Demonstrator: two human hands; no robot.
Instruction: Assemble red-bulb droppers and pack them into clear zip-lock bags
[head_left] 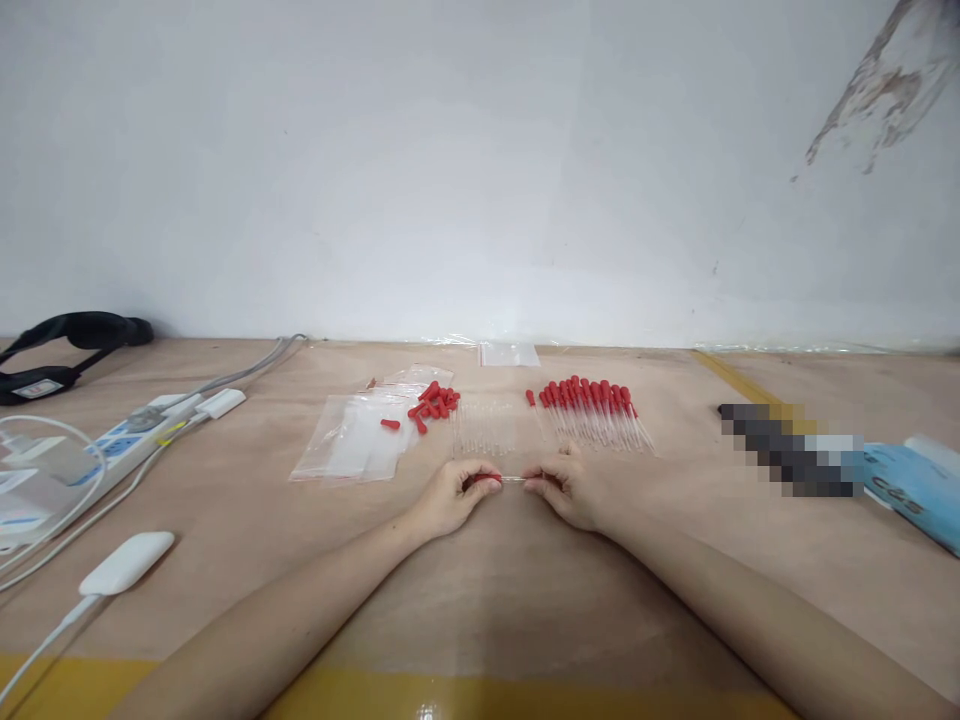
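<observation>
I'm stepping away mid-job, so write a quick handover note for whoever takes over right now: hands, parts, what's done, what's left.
Left hand: fingers pinch a red rubber bulb.
Right hand: holds the other end of the clear glass dropper tube that the bulb sits on.
Done: row of finished red-capped droppers behind the right hand.
Left: loose red bulbs and bare clear tubes ahead of the left hand; clear zip bags lie on the wooden table.

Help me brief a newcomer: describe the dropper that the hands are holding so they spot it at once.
On the wooden table, just nearer than the row of loose glass tubes, the left hand and right hand hold one dropper sideways between them. Unlike the finished droppers, it is off the table.
</observation>
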